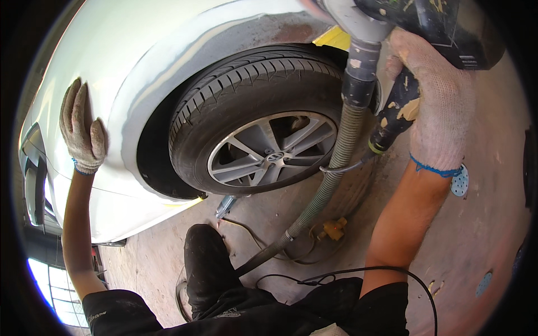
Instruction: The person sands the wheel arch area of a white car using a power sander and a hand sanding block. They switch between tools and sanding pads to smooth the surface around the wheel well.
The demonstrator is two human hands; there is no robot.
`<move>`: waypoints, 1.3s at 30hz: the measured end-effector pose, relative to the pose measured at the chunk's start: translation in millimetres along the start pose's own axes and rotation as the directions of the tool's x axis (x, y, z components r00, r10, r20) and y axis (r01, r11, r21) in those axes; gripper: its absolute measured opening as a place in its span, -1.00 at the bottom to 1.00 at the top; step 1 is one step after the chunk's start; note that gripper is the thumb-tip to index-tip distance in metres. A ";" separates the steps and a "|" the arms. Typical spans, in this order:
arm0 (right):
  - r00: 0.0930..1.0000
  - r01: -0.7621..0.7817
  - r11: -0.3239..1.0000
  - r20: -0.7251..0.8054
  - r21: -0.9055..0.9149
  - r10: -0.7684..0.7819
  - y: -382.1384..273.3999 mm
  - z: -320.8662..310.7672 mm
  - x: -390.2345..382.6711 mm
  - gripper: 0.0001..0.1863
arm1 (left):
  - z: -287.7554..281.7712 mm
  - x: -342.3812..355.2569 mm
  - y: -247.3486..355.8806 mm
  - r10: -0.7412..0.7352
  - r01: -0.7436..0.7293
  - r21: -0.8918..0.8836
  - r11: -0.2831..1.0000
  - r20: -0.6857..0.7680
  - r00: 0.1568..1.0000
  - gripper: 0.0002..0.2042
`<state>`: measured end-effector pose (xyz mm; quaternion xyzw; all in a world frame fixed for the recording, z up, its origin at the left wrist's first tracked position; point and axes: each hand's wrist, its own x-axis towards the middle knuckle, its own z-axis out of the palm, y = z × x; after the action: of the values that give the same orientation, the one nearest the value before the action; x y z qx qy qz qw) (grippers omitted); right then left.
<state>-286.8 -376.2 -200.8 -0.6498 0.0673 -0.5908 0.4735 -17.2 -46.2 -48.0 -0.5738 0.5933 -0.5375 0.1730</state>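
My left hand (84, 129), in a pale knit glove, lies flat with fingers stretched on the white car's body panel (134, 61), left of the wheel arch. My gloved right hand (445, 106) grips a power sander (403, 103) by its dark, paint-spotted handle. The sander's head is at the top right by the arch; its pad is cut off or hidden. A grey ribbed dust hose (342, 151) runs down from it, with a cable tied alongside. Along the wheel arch (224, 45) the surface is sanded into grey and brownish patches.
A black tyre (190, 148) with a silver spoked rim (274, 159) sits under the arch. A yellow plug connector (334, 228) and cables lie on the floor near my knee (204, 246). Blue sanding discs (460, 182) lie at the right. A side mirror (36, 190) juts out far left.
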 end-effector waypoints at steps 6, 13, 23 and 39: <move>0.976 0.195 0.954 0.145 -0.227 -0.165 -12.7 13.8 -6.9 -0.88 | 8.5 10.9 6.2 0.050 -0.051 -0.011 0.999 -0.056 0.997 -0.50; 0.967 0.187 0.972 0.202 -0.145 -0.156 -26.2 51.9 -29.9 -0.92 | 27.5 -80.0 -62.5 0.076 -0.074 0.034 0.997 -0.073 0.994 -0.58; 0.997 -0.073 0.972 0.005 0.225 0.073 2.4 -0.4 3.7 -0.96 | 1.2 -1.8 -3.4 0.000 0.000 0.003 1.000 0.021 1.000 -0.48; 0.961 -0.266 0.894 0.026 0.361 0.275 -6.0 -12.8 7.2 -0.88 | 2.7 0.2 -1.0 -0.016 0.015 0.017 1.000 0.014 1.000 -0.50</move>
<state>-298.1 -384.4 -193.4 -0.5285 0.0535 -0.5299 0.6611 -14.6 -47.4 -48.0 -0.5808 0.5830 -0.5396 0.1779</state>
